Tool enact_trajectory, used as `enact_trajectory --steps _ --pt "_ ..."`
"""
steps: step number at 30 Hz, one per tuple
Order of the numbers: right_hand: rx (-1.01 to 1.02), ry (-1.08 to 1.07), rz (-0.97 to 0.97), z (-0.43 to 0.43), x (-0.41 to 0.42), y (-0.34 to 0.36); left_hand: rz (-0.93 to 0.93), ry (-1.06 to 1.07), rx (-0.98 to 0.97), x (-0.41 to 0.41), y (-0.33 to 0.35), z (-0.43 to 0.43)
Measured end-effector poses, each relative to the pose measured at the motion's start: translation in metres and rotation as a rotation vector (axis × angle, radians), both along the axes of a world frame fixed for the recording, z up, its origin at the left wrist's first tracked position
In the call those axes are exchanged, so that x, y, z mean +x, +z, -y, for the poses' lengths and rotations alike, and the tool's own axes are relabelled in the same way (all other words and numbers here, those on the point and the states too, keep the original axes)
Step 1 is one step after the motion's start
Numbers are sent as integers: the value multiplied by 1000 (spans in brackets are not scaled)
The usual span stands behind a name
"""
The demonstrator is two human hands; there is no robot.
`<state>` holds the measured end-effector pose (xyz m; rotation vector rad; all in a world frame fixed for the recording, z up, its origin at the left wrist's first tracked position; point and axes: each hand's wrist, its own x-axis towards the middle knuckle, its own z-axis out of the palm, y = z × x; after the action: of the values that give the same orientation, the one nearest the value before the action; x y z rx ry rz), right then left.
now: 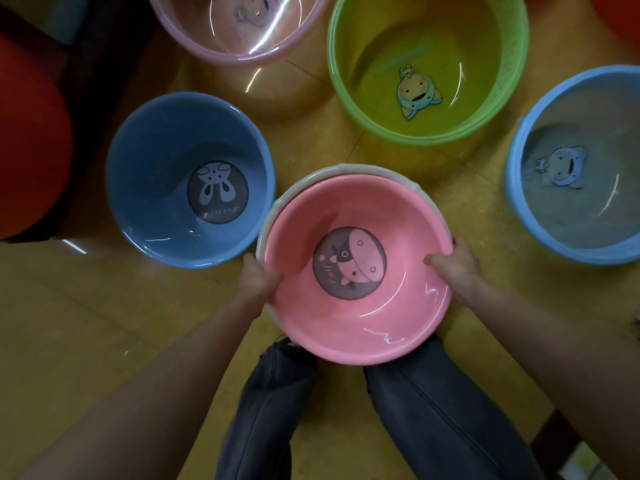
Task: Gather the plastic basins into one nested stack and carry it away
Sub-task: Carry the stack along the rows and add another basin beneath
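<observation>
A pink basin (398, 306) with a cartoon print sits nested inside a white basin (301, 188), of which only the rim shows. My left hand (258, 282) grips the left rim, thumb inside the pink basin. My right hand (457, 265) grips the right rim the same way. Around the pair stand a solid blue basin (156, 188) at the left, a clear pink basin (221, 46) at the top, a green basin (485, 109) at the upper right and a light blue translucent basin (519, 188) at the far right.
The floor (104, 323) is yellow-brown tile. My legs in dark jeans (433, 410) are below the held basins. A red rounded object (31, 150) lies at the left edge, and another red object (620, 15) shows at the top right corner.
</observation>
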<state>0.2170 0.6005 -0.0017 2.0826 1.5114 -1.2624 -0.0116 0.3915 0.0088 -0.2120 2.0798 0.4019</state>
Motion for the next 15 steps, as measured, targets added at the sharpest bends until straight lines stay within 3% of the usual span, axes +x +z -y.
enact_trajectory --steps 7,15 --pt "-11 104 16 -18 -4 81 75 -18 35 -3 77 -4" --pt "12 323 10 -40 -65 147 48 104 46 -30 143 0"
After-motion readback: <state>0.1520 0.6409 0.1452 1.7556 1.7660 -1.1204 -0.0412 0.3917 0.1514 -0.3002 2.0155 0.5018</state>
